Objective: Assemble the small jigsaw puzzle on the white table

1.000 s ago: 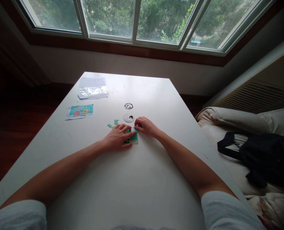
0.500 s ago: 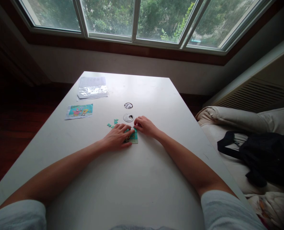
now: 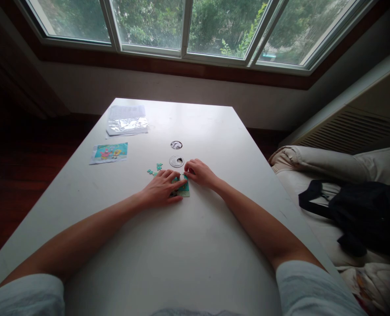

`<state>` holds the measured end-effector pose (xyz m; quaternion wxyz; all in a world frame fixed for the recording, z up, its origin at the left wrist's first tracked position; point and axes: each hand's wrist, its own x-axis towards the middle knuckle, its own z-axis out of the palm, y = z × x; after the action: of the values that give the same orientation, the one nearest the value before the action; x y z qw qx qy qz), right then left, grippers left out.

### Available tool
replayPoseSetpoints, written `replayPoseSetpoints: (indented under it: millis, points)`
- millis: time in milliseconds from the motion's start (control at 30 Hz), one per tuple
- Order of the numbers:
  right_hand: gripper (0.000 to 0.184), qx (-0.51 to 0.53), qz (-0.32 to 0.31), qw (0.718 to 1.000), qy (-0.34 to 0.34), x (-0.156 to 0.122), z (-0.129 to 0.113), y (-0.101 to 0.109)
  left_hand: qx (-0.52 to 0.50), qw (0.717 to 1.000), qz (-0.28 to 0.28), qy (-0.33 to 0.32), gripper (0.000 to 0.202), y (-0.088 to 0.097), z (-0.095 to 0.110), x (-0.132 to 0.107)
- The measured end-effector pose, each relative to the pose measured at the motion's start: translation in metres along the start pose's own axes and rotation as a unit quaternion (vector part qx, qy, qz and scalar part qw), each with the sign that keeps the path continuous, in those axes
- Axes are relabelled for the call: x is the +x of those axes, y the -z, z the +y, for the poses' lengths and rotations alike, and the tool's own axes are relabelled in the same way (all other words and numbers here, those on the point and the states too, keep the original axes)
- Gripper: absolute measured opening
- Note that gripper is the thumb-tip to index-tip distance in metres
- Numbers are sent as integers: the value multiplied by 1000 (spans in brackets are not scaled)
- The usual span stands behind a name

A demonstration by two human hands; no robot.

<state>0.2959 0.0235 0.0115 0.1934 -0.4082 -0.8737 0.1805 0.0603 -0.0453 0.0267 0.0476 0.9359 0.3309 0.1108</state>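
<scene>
A small teal jigsaw puzzle point(image 3: 183, 189) lies in the middle of the white table point(image 3: 188, 254). My left hand point(image 3: 162, 188) lies flat on it with the fingers spread, covering most of it. My right hand point(image 3: 199, 172) rests at the puzzle's far right corner, fingers curled and pinched on a piece at the edge. A few loose teal pieces point(image 3: 155, 169) lie just beyond my left hand's fingertips.
A colourful reference picture point(image 3: 109, 152) and a clear plastic bag over paper point(image 3: 127, 120) lie at the far left of the table. Two round cable holes point(image 3: 176, 161) sit past the puzzle. A pale sofa holding a black bag point(image 3: 362, 215) stands to the right.
Almost nothing differs; both hands stay on the puzzle, with only slight finger shifts.
</scene>
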Motion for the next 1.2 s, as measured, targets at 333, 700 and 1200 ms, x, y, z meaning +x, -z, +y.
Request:
replayPoseSetpoints:
  millis: [333,700,1200]
  points:
    - [1,9,-1,1000,-3,0,0,1,4,1000,-4,8,57,1,3,1]
    - [5,40,-23,999,-3,1,0,9,9,1000,-6,12,59,1,4,1]
    - [3,60,-10,998,5,0,0,10,3,1000,-10,16,56,1,5,-1]
